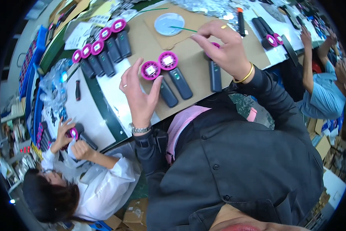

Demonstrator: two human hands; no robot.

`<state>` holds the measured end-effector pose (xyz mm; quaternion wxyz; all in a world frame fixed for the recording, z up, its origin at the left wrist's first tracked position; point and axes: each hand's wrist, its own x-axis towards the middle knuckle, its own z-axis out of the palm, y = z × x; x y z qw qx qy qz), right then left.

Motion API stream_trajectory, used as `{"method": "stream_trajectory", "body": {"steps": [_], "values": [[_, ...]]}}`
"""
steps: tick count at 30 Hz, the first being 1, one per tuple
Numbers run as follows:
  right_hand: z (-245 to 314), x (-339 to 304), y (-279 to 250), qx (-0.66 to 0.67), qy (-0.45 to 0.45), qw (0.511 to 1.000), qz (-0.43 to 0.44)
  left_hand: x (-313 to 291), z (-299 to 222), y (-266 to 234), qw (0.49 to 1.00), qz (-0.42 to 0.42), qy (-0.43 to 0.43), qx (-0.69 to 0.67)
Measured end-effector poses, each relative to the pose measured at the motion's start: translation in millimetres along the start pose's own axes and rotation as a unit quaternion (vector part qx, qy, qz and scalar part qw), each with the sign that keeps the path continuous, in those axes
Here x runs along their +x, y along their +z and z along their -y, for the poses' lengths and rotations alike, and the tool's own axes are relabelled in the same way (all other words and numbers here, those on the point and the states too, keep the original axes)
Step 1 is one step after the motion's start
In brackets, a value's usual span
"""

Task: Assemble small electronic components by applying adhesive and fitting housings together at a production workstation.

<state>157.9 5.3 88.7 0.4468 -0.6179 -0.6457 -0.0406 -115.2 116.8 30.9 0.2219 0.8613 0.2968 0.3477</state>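
My right hand (228, 46) pinches a thin green stick (186, 29), whose far end lies over a shallow round white dish (166, 20). Below that hand, partly covered by it, is a black handheld device (215, 77) with a magenta round head. My left hand (140, 94) has thumb and fingers apart around the magenta head of another device (150, 70); whether it touches the ring I cannot tell. Beside it lies a third device (180, 82), its magenta head holding a white square part.
Several similar devices (105, 63) lie in rows at the left, and two more (266, 32) at the right. An orange-and-black tool (240, 23) rests at the back. Brown cardboard (198, 65) covers the work surface. Co-workers sit at the left (92, 188) and right (325, 90).
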Motion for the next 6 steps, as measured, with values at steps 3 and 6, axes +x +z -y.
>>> {"method": "stream_trajectory", "body": {"steps": [3,6], "values": [[-17,-25,-25,0.023,0.119,0.992,-0.043,18,-34,13,0.998,0.048,0.029,0.005],[-32,-57,-37,0.091,0.289,0.951,-0.057,36,-66,47,0.989,0.108,0.082,-0.05]]}}
